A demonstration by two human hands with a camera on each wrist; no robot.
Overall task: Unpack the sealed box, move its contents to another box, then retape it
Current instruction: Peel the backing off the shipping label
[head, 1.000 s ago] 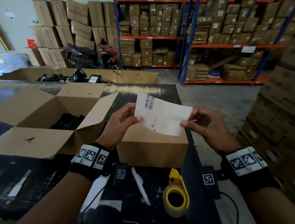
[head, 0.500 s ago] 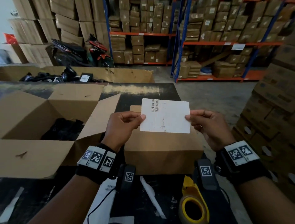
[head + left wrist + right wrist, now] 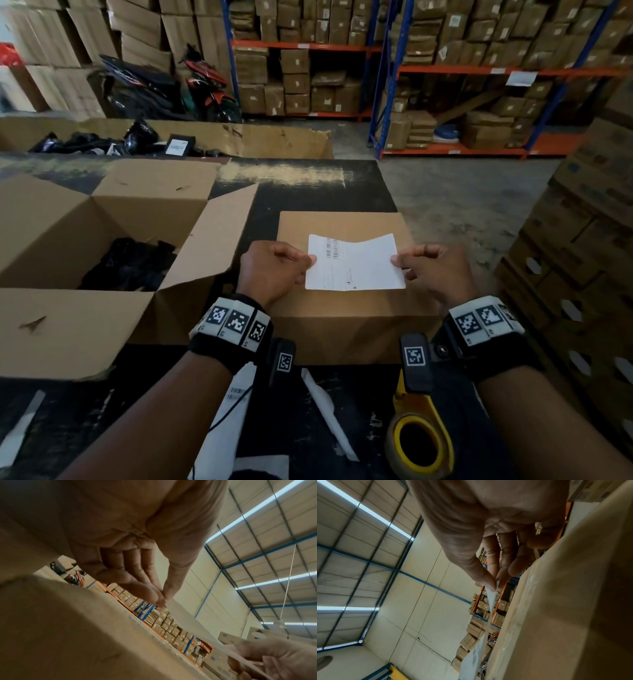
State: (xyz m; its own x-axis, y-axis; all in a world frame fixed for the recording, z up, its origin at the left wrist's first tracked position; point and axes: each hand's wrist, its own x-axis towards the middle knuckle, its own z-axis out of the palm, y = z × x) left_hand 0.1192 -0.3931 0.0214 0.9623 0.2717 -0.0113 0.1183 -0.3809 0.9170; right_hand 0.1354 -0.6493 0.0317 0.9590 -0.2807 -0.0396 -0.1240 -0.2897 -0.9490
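A closed brown cardboard box [image 3: 346, 315] stands on the black table in front of me. Just above its top I hold a white label [image 3: 354, 263] with a barcode, stretched between both hands. My left hand [image 3: 274, 270] pinches the label's left edge, thumb against fingertips [image 3: 161, 599]. My right hand [image 3: 431, 270] pinches the right edge [image 3: 494, 586]. An open cardboard box [image 3: 102, 240] with black bagged items [image 3: 130, 263] inside stands to the left, its flaps spread. A yellow tape dispenser [image 3: 418, 435] with a tape roll lies near the table's front edge.
White backing strips [image 3: 329, 414] and a printed sheet [image 3: 236, 394] lie on the table in front. A long low carton with black parcels [image 3: 102, 142] sits behind the table. Stacked cartons [image 3: 582, 267] stand close on the right; shelving fills the background.
Both hands have lowered the label from in front of the box's near face down to just above its top, and it now lies nearly flat. The head view has tilted down.
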